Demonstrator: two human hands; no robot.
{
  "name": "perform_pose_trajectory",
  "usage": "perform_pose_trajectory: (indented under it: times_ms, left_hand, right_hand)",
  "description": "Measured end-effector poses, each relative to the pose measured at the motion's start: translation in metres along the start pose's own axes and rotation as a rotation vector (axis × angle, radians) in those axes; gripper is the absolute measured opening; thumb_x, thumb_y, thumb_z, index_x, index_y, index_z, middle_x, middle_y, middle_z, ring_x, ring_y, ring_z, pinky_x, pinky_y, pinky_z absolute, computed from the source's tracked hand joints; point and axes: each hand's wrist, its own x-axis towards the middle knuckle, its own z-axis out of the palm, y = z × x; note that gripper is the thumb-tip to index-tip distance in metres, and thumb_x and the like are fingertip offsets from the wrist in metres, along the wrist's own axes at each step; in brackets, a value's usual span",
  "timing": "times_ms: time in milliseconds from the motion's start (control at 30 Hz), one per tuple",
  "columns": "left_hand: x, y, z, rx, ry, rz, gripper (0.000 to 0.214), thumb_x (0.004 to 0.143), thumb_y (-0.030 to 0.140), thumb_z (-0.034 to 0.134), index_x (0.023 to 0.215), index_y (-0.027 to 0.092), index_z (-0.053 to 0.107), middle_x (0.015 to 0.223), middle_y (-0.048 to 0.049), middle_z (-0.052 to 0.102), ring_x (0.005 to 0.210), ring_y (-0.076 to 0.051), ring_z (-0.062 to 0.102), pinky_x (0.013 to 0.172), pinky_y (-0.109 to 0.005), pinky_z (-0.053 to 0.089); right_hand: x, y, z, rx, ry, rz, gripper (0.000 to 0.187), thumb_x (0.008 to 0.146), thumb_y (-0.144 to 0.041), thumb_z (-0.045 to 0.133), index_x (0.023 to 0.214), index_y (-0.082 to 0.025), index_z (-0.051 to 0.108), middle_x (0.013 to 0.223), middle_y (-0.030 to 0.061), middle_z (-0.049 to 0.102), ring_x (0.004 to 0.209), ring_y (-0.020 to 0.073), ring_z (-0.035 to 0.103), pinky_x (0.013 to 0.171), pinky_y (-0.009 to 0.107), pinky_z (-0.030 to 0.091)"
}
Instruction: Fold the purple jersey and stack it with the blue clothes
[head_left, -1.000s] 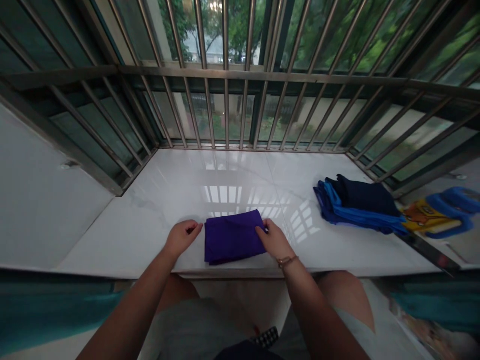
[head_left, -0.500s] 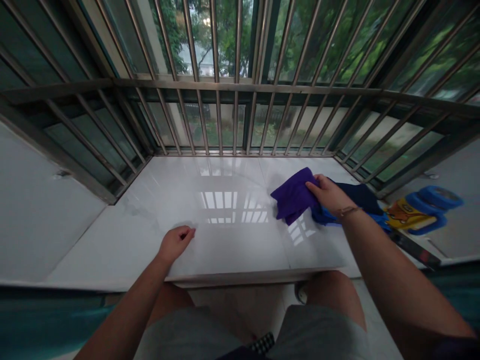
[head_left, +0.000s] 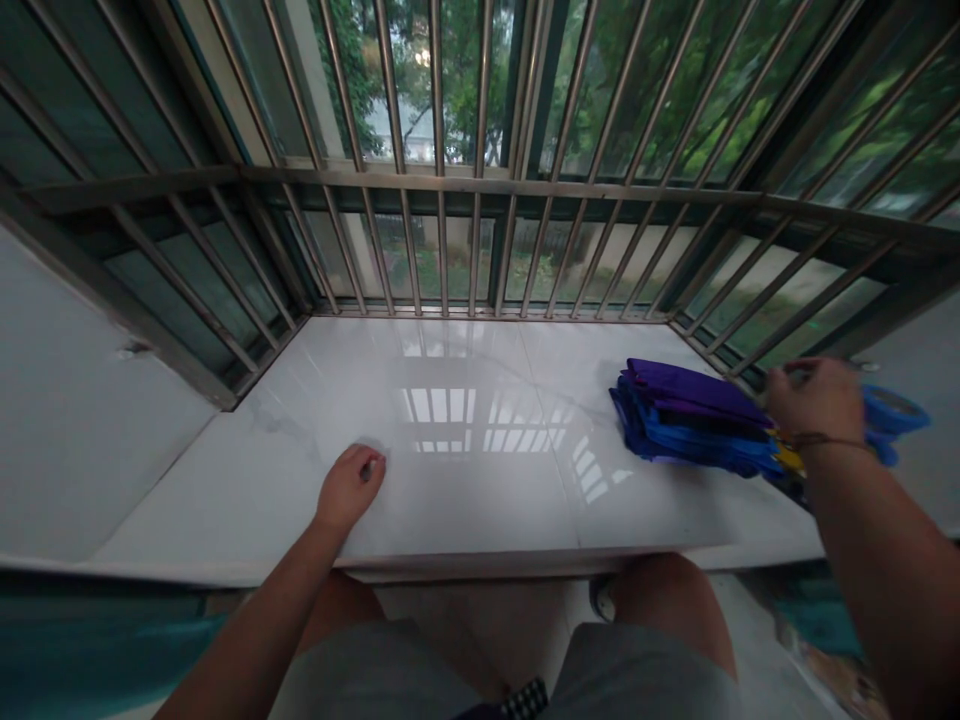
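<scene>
On the glossy white windowsill (head_left: 450, 500), my left hand (head_left: 350, 487) rests with its fingers curled in and nothing visible in them. Over at the right, my right hand (head_left: 819, 402) is raised at the end of a pile of cloth, its fingers bent and blurred. Whether it still touches the cloth cannot be made out. A folded purple cloth (head_left: 690, 388) lies on top of several folded blue cloths (head_left: 690, 440). Behind my right hand stands a yellow and blue container, of which the blue top (head_left: 892, 412) shows; the hand and wrist hide most of it.
Metal window bars (head_left: 442, 250) run along the back and both sides of the sill. White walls (head_left: 82, 400) close it in left and right. My knees (head_left: 667, 600) are against its front edge. A teal curtain (head_left: 97, 640) hangs at lower left.
My right hand has moved right, from holding the purple cloth over the sill to the pile's far end. The purple cloth now lies on the blue pile. My left hand has barely moved.
</scene>
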Motion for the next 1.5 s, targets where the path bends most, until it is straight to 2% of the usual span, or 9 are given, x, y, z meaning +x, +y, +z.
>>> perform_pose_trajectory:
  times_ms: [133,267,400,533,700,933,1167,1300,1500]
  left_hand:
    - [0.0,0.003,0.012,0.277,0.197,-0.134,0.061,0.104,0.048,0.043,0.144,0.006,0.066,0.156,-0.0261,0.062,0.145,-0.038,0.058,0.123,-0.052,0.046]
    - [0.004,0.004,0.02,0.424,0.13,-0.195,0.08,0.106,0.052,0.037,0.154,-0.009,0.054,0.162,-0.035,0.054,0.153,-0.042,0.051,0.129,-0.054,0.039]
    - [0.006,0.006,0.021,0.47,0.075,-0.209,0.081,0.107,0.053,0.034,0.156,-0.009,0.054,0.163,-0.034,0.054,0.154,-0.042,0.051,0.129,-0.055,0.037]
    - [0.006,0.01,0.019,0.482,0.067,-0.224,0.08,0.107,0.051,0.034,0.157,-0.007,0.054,0.166,-0.0326,0.052,0.154,-0.043,0.05,0.129,-0.057,0.036]
    - [0.008,0.012,0.019,0.476,0.051,-0.26,0.079,0.106,0.053,0.036,0.158,-0.004,0.054,0.168,-0.0299,0.051,0.155,-0.042,0.048,0.13,-0.057,0.035]
    - [0.009,0.012,0.018,0.512,0.082,-0.247,0.072,0.106,0.053,0.041,0.153,0.001,0.059,0.164,-0.0291,0.055,0.151,-0.041,0.052,0.126,-0.056,0.039]
    - [0.034,0.018,0.008,0.565,0.095,-0.292,0.062,0.106,0.055,0.04,0.129,0.005,0.07,0.128,-0.0266,0.072,0.123,-0.042,0.065,0.102,-0.052,0.053]
    - [0.041,0.014,0.011,0.524,0.185,-0.325,0.061,0.105,0.053,0.044,0.139,0.005,0.064,0.141,-0.0261,0.067,0.13,-0.04,0.062,0.11,-0.052,0.049]
    - [0.04,0.009,0.014,0.494,0.138,-0.338,0.058,0.105,0.049,0.045,0.139,0.007,0.066,0.147,-0.0262,0.066,0.135,-0.041,0.06,0.116,-0.055,0.045]
  right_hand:
    - [-0.104,-0.043,0.009,0.228,-0.083,-0.165,0.033,0.103,-0.038,0.06,0.117,-0.01,0.07,0.12,0.0261,0.072,0.119,0.0336,0.062,0.107,0.048,0.045]
    - [-0.22,-0.087,0.016,0.41,-0.101,-0.325,0.032,0.104,-0.045,0.057,0.118,-0.018,0.067,0.135,0.0226,0.069,0.13,0.0362,0.063,0.114,0.054,0.047]
    - [-0.284,-0.104,0.029,0.421,-0.193,-0.238,0.042,0.106,-0.05,0.051,0.123,-0.016,0.067,0.129,0.0242,0.073,0.123,0.0378,0.068,0.11,0.056,0.054]
    - [-0.294,-0.107,0.034,0.392,-0.264,-0.129,0.044,0.104,-0.049,0.05,0.123,-0.015,0.07,0.122,0.021,0.077,0.115,0.0368,0.073,0.107,0.054,0.057]
    - [-0.29,-0.105,0.033,0.403,-0.267,-0.145,0.034,0.101,-0.043,0.05,0.105,-0.019,0.073,0.126,0.0194,0.078,0.12,0.0359,0.072,0.112,0.053,0.055]
    - [-0.293,-0.105,0.032,0.422,-0.283,-0.11,0.031,0.099,-0.041,0.052,0.104,-0.02,0.074,0.129,0.0169,0.078,0.121,0.0354,0.072,0.114,0.053,0.054]
    - [-0.293,-0.107,0.029,0.421,-0.278,-0.07,0.029,0.1,-0.04,0.052,0.103,-0.022,0.075,0.129,0.0158,0.079,0.122,0.0335,0.072,0.114,0.05,0.054]
    - [-0.293,-0.105,0.032,0.423,-0.277,-0.094,0.03,0.101,-0.041,0.051,0.102,-0.022,0.073,0.129,0.0154,0.079,0.121,0.0326,0.072,0.113,0.05,0.054]
    - [-0.294,-0.102,0.034,0.419,-0.274,-0.103,0.031,0.102,-0.043,0.049,0.103,-0.023,0.073,0.129,0.0148,0.079,0.122,0.0329,0.072,0.114,0.05,0.053]
